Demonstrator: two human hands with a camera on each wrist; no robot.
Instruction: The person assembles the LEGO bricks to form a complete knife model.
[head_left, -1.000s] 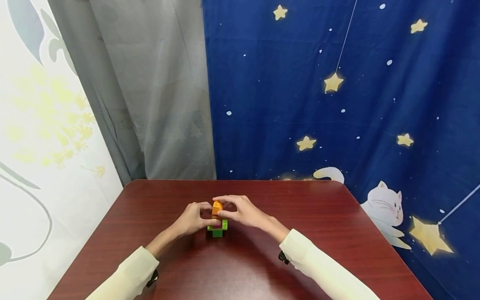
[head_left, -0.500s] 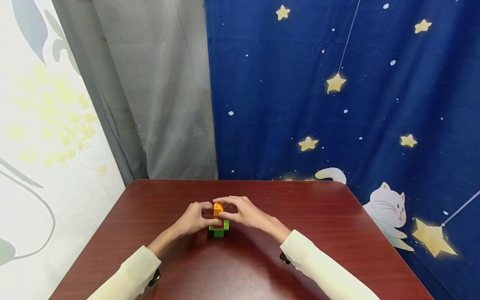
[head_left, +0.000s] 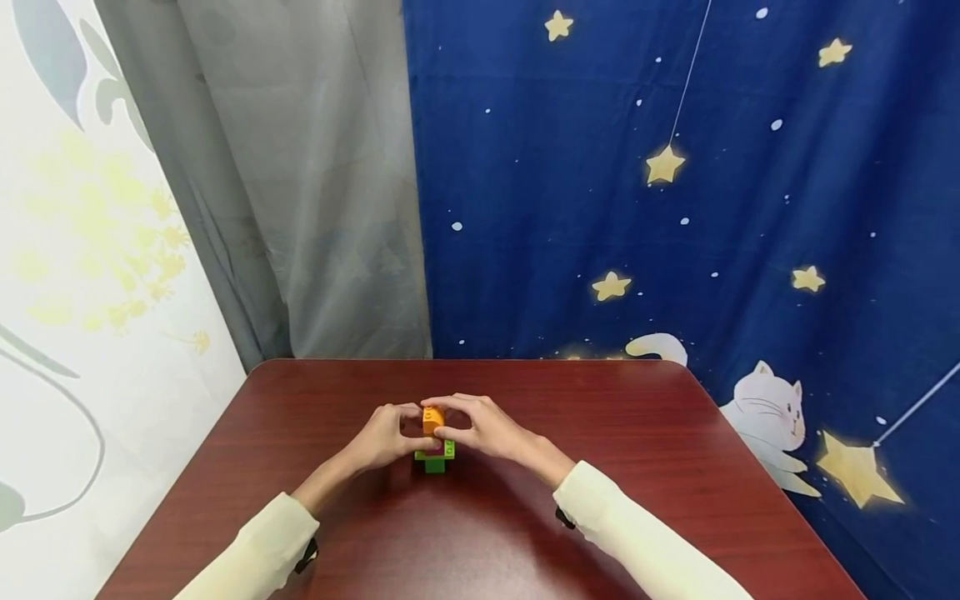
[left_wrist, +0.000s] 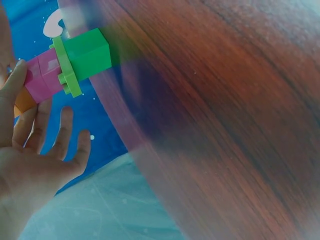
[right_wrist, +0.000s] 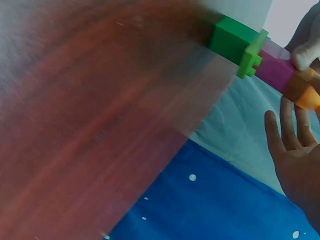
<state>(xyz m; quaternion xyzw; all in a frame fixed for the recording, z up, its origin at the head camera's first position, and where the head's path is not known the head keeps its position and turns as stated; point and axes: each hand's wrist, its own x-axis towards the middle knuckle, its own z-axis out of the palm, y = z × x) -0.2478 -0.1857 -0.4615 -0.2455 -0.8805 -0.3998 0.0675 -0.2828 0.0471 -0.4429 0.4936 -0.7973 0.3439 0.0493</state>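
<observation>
A small tower of toy building bricks stands upright on the table between both hands. Its foot is a green brick (left_wrist: 89, 54), topped by a wider light green plate (left_wrist: 65, 67). Above that come pink bricks (left_wrist: 44, 76), then orange bricks (head_left: 432, 419) at the top. My left hand (head_left: 381, 438) pinches the tower at the pink level, thumb on the near side. My right hand (head_left: 489, 427) holds the topmost orange brick between thumb and forefinger. In the right wrist view its other fingers stretch out loosely below the orange brick (right_wrist: 309, 98).
The dark red wooden table (head_left: 480, 533) runs under both arms. Behind it hang a grey curtain (head_left: 352, 208) and a blue curtain (head_left: 525, 208) with stars and a white cat. A pale patterned curtain (head_left: 97, 250) hangs at left.
The right hand and the top orange brick have come down slightly, closer onto the stack. The left hand keeps its place on the tower.
</observation>
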